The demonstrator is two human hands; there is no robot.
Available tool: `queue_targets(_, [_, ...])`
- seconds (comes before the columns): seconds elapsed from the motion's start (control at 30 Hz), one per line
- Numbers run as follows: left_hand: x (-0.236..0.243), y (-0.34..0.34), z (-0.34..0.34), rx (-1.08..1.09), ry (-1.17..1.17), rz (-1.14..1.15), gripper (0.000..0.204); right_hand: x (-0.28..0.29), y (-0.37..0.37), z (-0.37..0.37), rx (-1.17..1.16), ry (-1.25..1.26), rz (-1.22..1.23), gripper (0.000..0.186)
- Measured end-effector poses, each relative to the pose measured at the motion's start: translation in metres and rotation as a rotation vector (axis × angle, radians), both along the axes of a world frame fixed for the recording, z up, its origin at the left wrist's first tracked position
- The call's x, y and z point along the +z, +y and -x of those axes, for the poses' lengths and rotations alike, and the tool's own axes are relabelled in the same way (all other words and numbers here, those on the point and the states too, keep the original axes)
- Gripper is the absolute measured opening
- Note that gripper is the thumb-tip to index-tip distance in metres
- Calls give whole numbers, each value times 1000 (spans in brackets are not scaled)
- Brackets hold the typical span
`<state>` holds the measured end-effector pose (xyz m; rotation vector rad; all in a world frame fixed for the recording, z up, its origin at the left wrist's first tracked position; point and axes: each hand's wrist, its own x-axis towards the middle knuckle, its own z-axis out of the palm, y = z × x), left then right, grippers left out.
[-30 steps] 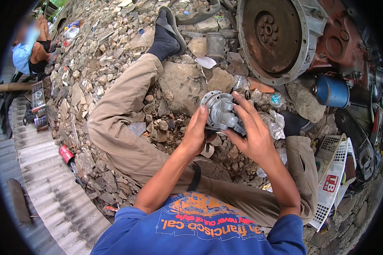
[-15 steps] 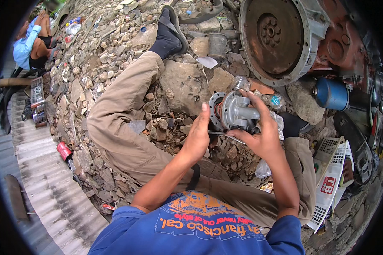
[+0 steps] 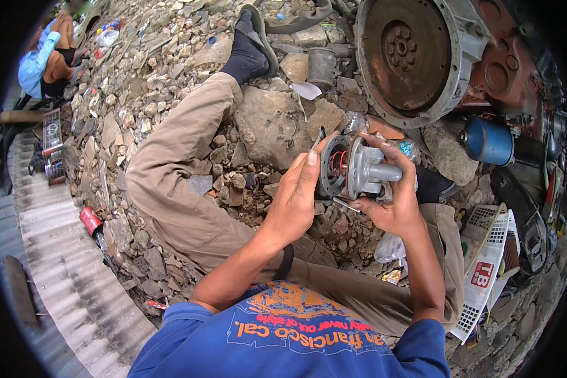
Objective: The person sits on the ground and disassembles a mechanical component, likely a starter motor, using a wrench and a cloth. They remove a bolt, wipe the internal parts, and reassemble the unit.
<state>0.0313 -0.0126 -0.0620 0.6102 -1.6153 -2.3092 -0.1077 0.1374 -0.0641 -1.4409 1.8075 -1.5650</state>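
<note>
Between my hands is a grey metal pump in two flanged halves, with a gap between their rims. My left hand (image 3: 294,200) is closed on the left half, the pump body (image 3: 327,165), which has bolt holes round its flange. A red coil spring (image 3: 339,165) shows in the gap. My right hand (image 3: 397,200) grips the right half, the pump cover (image 3: 373,170), with fingers over its top and thumb below. Its rounded outlets point right. A thin flat metal piece (image 3: 346,205) sticks out by my right thumb; what holds it is hidden.
Stony ground surrounds my legs, with a large rock (image 3: 268,123) ahead. At the far right stands a big engine housing with a rusty flywheel (image 3: 400,53), near a blue canister (image 3: 490,140). A white plastic basket (image 3: 485,271) lies right. Another person (image 3: 41,63) sits far left.
The pump has turned and shifted slightly right, and the gap between its halves shows more of the red spring. My left hand has moved up and right to the body.
</note>
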Motion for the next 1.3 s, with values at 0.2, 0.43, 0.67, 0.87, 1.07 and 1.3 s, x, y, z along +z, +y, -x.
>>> queue_targets(0.2, [-1,-1,-2,23,-29,84,61,3,0,-2,-7,52,-18,93])
queue_targets(0.43, [-4,-8,-5,-75,-46,116,61,11,-3,-3,-11,136,-43,89])
queue_targets(0.67, [4,-11,-5,-81,-113,213,63,15,1,2,46,239,-126,77])
queue_targets(0.87, [8,-27,-4,-323,-220,162,61,17,9,13,155,403,-239,74])
queue_targets(1.07, [-5,-8,1,-85,-108,264,58,-5,6,4,57,72,-107,82])
queue_targets(1.3, [8,2,-1,-24,-139,468,52,-21,1,-12,-36,-86,15,94])
